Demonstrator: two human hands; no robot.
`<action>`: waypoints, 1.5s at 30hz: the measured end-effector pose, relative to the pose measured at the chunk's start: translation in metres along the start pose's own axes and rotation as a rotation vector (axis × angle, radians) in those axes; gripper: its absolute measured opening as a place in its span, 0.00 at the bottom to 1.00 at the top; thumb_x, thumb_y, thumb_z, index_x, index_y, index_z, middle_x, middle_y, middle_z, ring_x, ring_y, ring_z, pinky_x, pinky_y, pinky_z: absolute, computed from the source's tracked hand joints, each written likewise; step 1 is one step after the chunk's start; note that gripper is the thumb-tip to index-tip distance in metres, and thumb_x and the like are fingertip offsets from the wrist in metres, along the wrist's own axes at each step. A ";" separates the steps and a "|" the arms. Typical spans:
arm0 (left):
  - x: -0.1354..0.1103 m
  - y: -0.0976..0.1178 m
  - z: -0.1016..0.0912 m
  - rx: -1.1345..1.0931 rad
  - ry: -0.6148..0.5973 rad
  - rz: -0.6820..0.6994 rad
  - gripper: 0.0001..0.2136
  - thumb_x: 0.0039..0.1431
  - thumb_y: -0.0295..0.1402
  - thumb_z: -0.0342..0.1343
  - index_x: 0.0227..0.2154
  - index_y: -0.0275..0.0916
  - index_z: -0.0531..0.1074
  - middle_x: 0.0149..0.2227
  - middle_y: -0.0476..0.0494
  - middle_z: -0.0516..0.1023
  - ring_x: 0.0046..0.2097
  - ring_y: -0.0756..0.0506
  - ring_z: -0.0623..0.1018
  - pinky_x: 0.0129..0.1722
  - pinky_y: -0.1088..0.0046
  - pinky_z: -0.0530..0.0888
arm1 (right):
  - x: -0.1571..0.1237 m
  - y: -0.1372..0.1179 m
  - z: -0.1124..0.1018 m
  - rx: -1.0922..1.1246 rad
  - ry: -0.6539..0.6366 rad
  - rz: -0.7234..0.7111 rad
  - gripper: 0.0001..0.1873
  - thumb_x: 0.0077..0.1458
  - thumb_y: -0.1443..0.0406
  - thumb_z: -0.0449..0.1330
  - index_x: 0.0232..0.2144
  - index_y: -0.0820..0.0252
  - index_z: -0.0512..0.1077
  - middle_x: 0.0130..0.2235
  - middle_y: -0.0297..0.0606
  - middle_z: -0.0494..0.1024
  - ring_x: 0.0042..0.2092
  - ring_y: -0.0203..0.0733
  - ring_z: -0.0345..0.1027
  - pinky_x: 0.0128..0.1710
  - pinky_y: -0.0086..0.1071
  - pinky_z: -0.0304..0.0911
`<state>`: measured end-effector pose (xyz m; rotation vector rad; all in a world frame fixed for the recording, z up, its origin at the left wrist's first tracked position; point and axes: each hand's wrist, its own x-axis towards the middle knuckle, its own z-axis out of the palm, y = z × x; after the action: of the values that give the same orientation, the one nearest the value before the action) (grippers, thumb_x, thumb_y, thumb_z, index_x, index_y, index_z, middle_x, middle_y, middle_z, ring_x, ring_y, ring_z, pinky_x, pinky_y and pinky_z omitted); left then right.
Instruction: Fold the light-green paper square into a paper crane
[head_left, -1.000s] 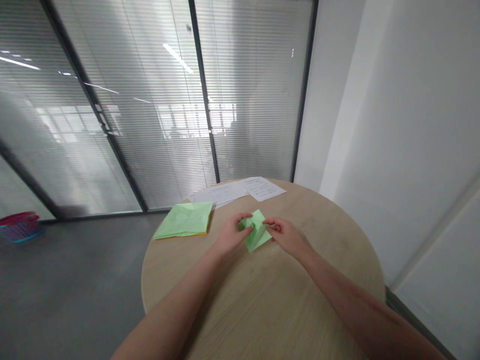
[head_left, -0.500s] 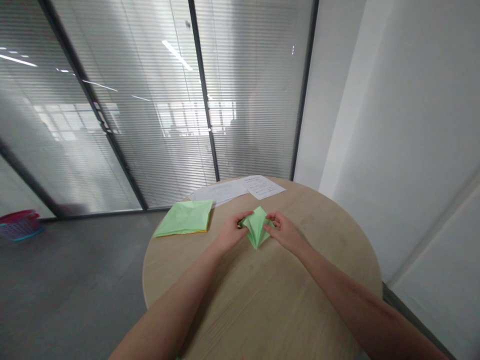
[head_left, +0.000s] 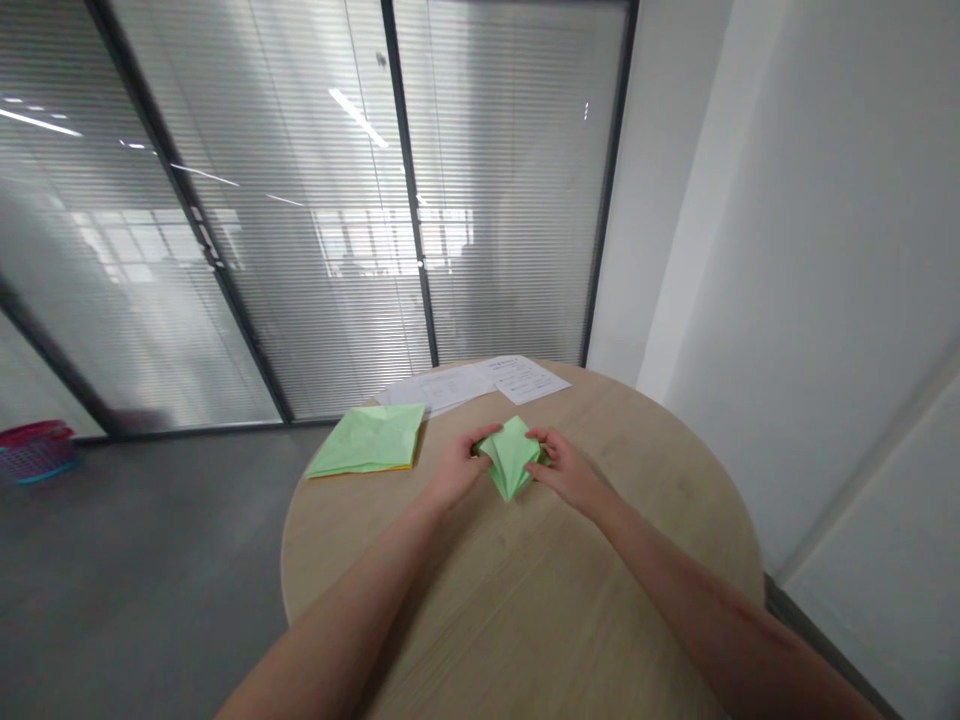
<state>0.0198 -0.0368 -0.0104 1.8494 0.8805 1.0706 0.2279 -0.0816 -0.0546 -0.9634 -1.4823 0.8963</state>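
Observation:
Between my hands is a folded piece of light green paper (head_left: 511,456), creased into a diamond shape with one point toward me. My left hand (head_left: 460,466) pinches its left corner between thumb and fingers. On the opposite side my right hand (head_left: 564,468) grips the right edge, thumb in front and fingers behind. The paper is held just over the table or touches it; I cannot tell which. A stack of green paper (head_left: 371,440) with a yellow-orange layer underneath lies to the left of my left hand.
The round wooden table (head_left: 510,610) carries printed white sheets (head_left: 525,379) at its far edge. A glass partition with blinds (head_left: 337,300) stands behind it, and a white wall (head_left: 825,300) is on the right. A red and blue basket (head_left: 36,452) sits on the floor at far left.
The folds of the green paper lie a little flatter. My right fingers have shifted slightly left over its right side. Both hands keep hold.

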 end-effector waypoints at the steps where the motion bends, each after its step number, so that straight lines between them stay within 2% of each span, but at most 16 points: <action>1: 0.000 0.000 0.000 -0.043 0.005 -0.015 0.29 0.43 0.18 0.52 0.50 0.37 0.77 0.50 0.43 0.81 0.50 0.42 0.78 0.54 0.62 0.73 | -0.001 -0.003 0.000 0.027 -0.007 0.008 0.26 0.48 0.63 0.64 0.51 0.53 0.65 0.45 0.38 0.75 0.42 0.41 0.72 0.40 0.35 0.69; 6: -0.001 -0.002 0.000 -0.291 0.044 -0.128 0.27 0.47 0.22 0.53 0.53 0.37 0.75 0.49 0.41 0.81 0.45 0.43 0.79 0.46 0.63 0.77 | -0.001 -0.014 0.002 0.060 0.040 0.047 0.25 0.47 0.66 0.61 0.50 0.52 0.67 0.47 0.37 0.75 0.40 0.40 0.71 0.37 0.34 0.70; 9: -0.001 -0.004 0.001 -0.348 0.054 -0.141 0.27 0.48 0.22 0.54 0.54 0.37 0.74 0.50 0.40 0.80 0.45 0.43 0.79 0.45 0.64 0.77 | 0.000 -0.012 0.003 0.062 0.079 0.056 0.22 0.46 0.67 0.58 0.47 0.52 0.69 0.46 0.37 0.75 0.39 0.39 0.71 0.34 0.32 0.70; 17: 0.002 -0.006 0.001 -0.228 0.064 -0.033 0.29 0.40 0.17 0.51 0.49 0.38 0.78 0.48 0.44 0.82 0.47 0.42 0.79 0.51 0.63 0.75 | 0.002 -0.012 0.002 0.064 0.100 0.072 0.19 0.49 0.63 0.60 0.45 0.53 0.68 0.41 0.37 0.76 0.38 0.42 0.72 0.32 0.32 0.70; 24: 0.002 -0.002 0.001 -0.174 0.059 -0.004 0.28 0.40 0.18 0.52 0.47 0.37 0.78 0.48 0.44 0.82 0.49 0.42 0.79 0.54 0.61 0.74 | 0.002 -0.007 0.002 0.070 0.106 0.075 0.19 0.46 0.67 0.57 0.43 0.51 0.67 0.39 0.34 0.77 0.37 0.41 0.72 0.33 0.33 0.70; 29: 0.001 -0.003 0.001 -0.154 0.059 -0.020 0.20 0.51 0.27 0.56 0.48 0.36 0.77 0.46 0.41 0.83 0.43 0.41 0.80 0.43 0.63 0.78 | 0.002 -0.008 0.002 0.080 0.092 0.084 0.17 0.48 0.63 0.60 0.42 0.52 0.66 0.39 0.34 0.76 0.37 0.41 0.72 0.33 0.32 0.69; 34: 0.000 -0.001 0.001 0.012 0.090 0.054 0.14 0.56 0.35 0.58 0.44 0.37 0.79 0.45 0.39 0.83 0.46 0.41 0.80 0.50 0.62 0.74 | 0.001 -0.012 0.004 0.020 0.088 0.115 0.16 0.50 0.55 0.63 0.37 0.55 0.67 0.36 0.35 0.75 0.36 0.42 0.72 0.32 0.32 0.67; 38: -0.006 0.004 0.005 0.049 0.006 0.105 0.16 0.59 0.40 0.58 0.45 0.37 0.79 0.46 0.40 0.82 0.47 0.40 0.79 0.48 0.64 0.74 | 0.000 -0.010 0.003 -0.105 0.150 0.080 0.14 0.54 0.53 0.61 0.36 0.56 0.70 0.35 0.35 0.77 0.37 0.43 0.71 0.36 0.34 0.67; 43: -0.012 0.003 0.009 -0.076 -0.054 0.033 0.24 0.67 0.47 0.44 0.47 0.35 0.78 0.41 0.40 0.82 0.38 0.43 0.78 0.35 0.69 0.74 | 0.000 -0.006 0.001 -0.125 0.225 0.133 0.16 0.55 0.53 0.61 0.41 0.56 0.72 0.40 0.40 0.80 0.40 0.47 0.74 0.38 0.37 0.69; 45: -0.010 0.002 0.009 -0.085 -0.063 0.028 0.21 0.66 0.45 0.47 0.46 0.34 0.78 0.39 0.40 0.82 0.38 0.43 0.78 0.35 0.70 0.73 | 0.000 -0.005 0.001 -0.109 0.211 0.127 0.16 0.54 0.53 0.61 0.41 0.55 0.73 0.41 0.41 0.80 0.41 0.48 0.74 0.40 0.38 0.69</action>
<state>0.0245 -0.0494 -0.0147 1.8203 0.7629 1.0450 0.2266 -0.0833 -0.0498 -1.2059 -1.3113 0.7837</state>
